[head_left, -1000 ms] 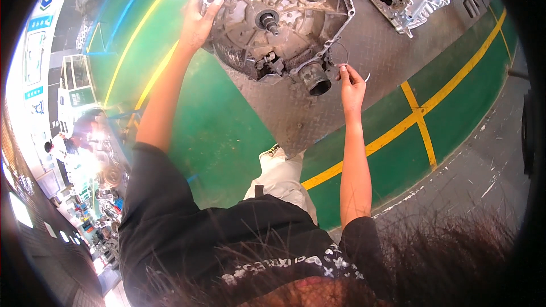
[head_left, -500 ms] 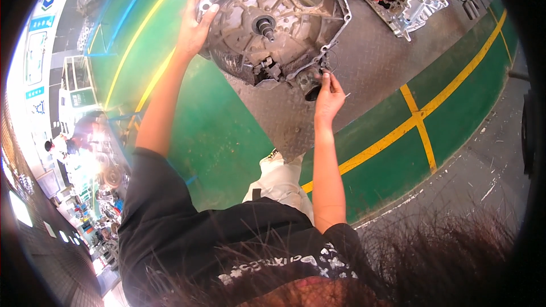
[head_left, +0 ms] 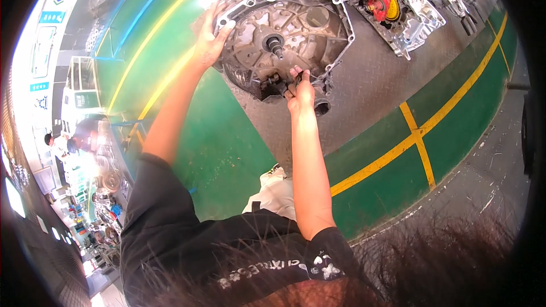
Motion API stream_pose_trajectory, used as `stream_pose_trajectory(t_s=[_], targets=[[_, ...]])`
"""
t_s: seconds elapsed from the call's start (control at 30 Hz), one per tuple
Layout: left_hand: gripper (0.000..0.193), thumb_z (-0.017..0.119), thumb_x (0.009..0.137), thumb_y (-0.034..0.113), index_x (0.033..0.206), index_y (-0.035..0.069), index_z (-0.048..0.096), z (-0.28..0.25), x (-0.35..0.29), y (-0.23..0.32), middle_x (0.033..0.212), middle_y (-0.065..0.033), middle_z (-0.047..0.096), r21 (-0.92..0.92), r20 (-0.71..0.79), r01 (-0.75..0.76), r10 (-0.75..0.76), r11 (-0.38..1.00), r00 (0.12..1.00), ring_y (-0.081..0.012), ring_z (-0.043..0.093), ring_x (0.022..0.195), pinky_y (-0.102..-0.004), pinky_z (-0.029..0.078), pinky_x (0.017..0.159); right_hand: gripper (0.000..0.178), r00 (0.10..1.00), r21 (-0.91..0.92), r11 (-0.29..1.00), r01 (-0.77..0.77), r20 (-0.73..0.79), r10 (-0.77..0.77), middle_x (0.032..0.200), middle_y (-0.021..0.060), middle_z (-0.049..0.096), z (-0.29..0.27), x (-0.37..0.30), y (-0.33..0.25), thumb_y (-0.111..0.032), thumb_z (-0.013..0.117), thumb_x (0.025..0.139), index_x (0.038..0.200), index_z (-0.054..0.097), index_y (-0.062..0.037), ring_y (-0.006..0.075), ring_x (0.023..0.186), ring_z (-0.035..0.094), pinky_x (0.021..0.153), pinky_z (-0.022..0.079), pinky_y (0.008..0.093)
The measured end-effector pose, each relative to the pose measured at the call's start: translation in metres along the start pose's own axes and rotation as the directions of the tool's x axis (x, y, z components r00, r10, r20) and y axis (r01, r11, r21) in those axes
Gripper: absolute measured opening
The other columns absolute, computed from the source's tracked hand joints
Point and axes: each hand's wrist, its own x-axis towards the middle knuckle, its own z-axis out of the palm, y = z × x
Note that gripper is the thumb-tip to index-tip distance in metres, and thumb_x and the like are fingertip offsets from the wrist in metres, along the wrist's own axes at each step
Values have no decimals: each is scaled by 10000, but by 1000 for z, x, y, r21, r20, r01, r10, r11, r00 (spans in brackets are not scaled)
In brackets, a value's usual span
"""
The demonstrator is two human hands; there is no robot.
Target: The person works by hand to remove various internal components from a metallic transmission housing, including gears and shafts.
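A large, dirty metal transmission housing (head_left: 253, 42) lies with its bell-shaped hollow facing up. A splined input shaft (head_left: 276, 46) stands at its middle. My left hand (head_left: 210, 45) is closed around the housing's left rim, thumb on top; its other fingers are partly hidden behind the edge. At the near rim my right hand (head_left: 300, 92) grips the edge between the dark gap and a round tubular outlet (head_left: 322, 107). Its fingertips reach over into the hollow, and the palm covers part of that rim.
Further right on the patterned metal plate (head_left: 364, 79) sits another opened casing (head_left: 412, 28), with a red and yellow part (head_left: 382, 3) beside it. Green floor with yellow lines (head_left: 418, 132) surrounds the plate. At far left, people and machine parts appear amid glare.
My right hand has moved left from beside the tubular outlet onto the near rim. In the picture, the housing and my left hand sit slightly lower and further right.
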Motion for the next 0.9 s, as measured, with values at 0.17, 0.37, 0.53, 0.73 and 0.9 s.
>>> stream_pose_trajectory(t_s=[0.17,0.37,0.53,0.73,0.9], targets=[[816,660,973,309,1602,74,197,-2,-1,2,1563,-218,376,21,25,36,-36,999,999,-302,312,1488,-418,246,1220,346,998,-34,998,50,-39,-52,746,-46,574,16,2,-10,-420,403,1092,947,618,-191,92,450,256,457,184,279],[832,663,972,313,1601,49,187,-3,0,-6,1570,-215,368,50,4,23,-23,998,1000,-294,315,1486,-403,256,1214,330,769,-796,522,308,-115,-628,725,110,637,18,-19,-1,-356,484,1043,946,691,-118,240,633,567,582,421,381],[852,674,967,306,1596,16,177,-4,-1,-4,1567,-216,373,18,18,23,-23,1000,1000,-293,325,1480,-396,256,1212,313,633,-972,-165,168,234,-738,889,232,722,-8,-45,-11,-334,543,989,1083,735,-105,443,868,695,784,541,534],[855,682,965,294,1591,-4,182,-5,1,1,1557,-225,386,64,23,-15,13,998,1000,-302,346,1468,-404,262,1212,274,665,-888,-419,188,429,-611,794,219,711,-36,-66,-39,-287,529,983,931,679,-64,435,738,703,702,563,534],[869,715,945,308,1581,-14,217,-3,1,-6,1534,-219,417,-35,-21,8,-9,999,1000,-285,391,1440,-382,298,1197,284,690,-931,-348,109,323,-648,821,245,706,-44,-58,-19,-293,529,981,934,686,-61,447,812,698,738,547,558]])
